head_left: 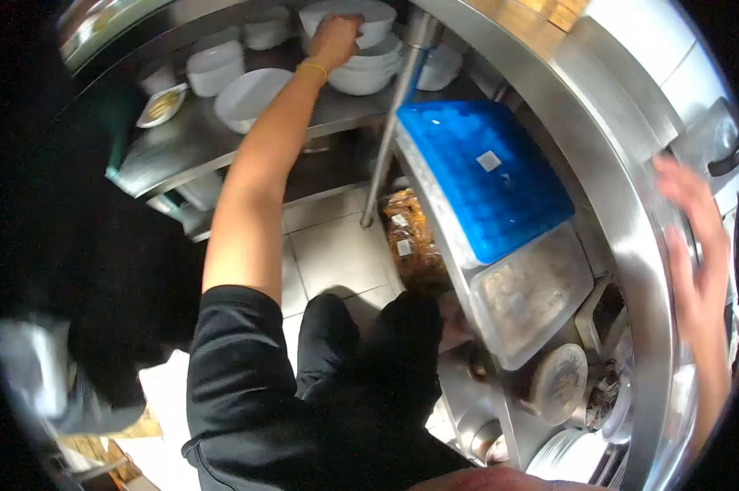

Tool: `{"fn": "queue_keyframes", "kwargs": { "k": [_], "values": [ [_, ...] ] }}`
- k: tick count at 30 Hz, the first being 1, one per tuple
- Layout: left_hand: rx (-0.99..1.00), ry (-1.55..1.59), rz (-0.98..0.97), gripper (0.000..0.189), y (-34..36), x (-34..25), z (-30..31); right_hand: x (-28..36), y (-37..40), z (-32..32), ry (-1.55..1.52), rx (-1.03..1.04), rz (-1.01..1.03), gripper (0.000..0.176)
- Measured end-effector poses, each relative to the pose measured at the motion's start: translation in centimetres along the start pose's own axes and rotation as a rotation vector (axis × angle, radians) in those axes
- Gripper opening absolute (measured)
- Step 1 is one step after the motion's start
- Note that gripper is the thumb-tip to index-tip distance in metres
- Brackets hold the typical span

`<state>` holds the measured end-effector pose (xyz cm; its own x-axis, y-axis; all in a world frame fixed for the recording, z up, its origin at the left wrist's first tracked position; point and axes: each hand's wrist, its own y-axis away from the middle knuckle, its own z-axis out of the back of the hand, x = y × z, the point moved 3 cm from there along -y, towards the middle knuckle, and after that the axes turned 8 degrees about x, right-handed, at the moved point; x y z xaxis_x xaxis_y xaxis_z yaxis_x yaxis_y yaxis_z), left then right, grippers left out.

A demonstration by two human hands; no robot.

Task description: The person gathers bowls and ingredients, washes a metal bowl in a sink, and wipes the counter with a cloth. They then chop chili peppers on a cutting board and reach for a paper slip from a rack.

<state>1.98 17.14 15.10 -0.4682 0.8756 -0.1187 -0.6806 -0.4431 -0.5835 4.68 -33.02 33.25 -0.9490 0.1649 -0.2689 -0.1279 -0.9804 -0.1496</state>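
Note:
My left hand (335,41) reaches far forward to the shelf at the top of the head view. Its fingers are closed at the rim of a large white bowl (377,29), though the fingertips are partly hidden. That bowl sits above a stack of white bowls (363,80). At the right edge, my right hand (697,254) is slightly blurred, its fingers apart, beside the metal counter edge (631,204). Nothing shows in it.
White dishes (218,69) and a white plate (250,94) stand on the steel shelf (152,164). A blue-lidded container (517,188) and a clear-lidded container (541,286) sit under the counter. A metal post (390,147) rises near the bowls. Stacked plates (570,454) lie lower right.

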Motion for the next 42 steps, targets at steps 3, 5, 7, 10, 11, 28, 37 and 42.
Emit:
{"fn": "queue_keyframes", "kwargs": {
  "k": [3, 5, 7, 10, 11, 28, 37, 42],
  "values": [
    [-0.041, -0.041, 0.014, 0.025, 5.4, 1.1, 2.4, 2.4, -7.2, 1.2, 0.524, -0.254, 0.395, 0.032],
    [-0.118, -0.068, 0.02, 0.023, 9.1, 0.9, 4.1, 6.8, -12.9, 3.0, 0.659, -0.347, 0.719, 0.031],
    [-0.208, 0.003, 0.024, 0.023, 13.1, -0.7, 6.2, 9.6, -18.7, 3.0, 0.651, -0.104, 0.685, 0.054],
    [-0.168, 0.013, 0.122, 0.022, 18.8, -4.6, 8.2, 14.9, -26.6, 0.3, 0.316, -0.031, 0.502, 0.033],
    [-0.215, 0.058, 0.106, 0.021, 20.9, -6.3, 8.4, 15.8, -29.9, -1.9, 0.156, -0.072, 0.598, 0.031],
    [0.892, 0.363, 0.34, 0.02, 41.5, -23.4, 18.4, 26.6, -42.6, -34.1, -0.457, -0.076, 0.315, 0.021],
    [0.942, 0.3, 0.906, 0.036, 47.6, -29.9, 34.3, 25.6, -30.3, -33.8, -0.505, 0.108, 0.483, 0.028],
    [0.581, 0.115, 1.3, 0.015, 49.5, -36.2, 46.3, 24.4, -17.0, -22.2, -0.353, 0.486, 0.575, 0.035]
  ]
}}
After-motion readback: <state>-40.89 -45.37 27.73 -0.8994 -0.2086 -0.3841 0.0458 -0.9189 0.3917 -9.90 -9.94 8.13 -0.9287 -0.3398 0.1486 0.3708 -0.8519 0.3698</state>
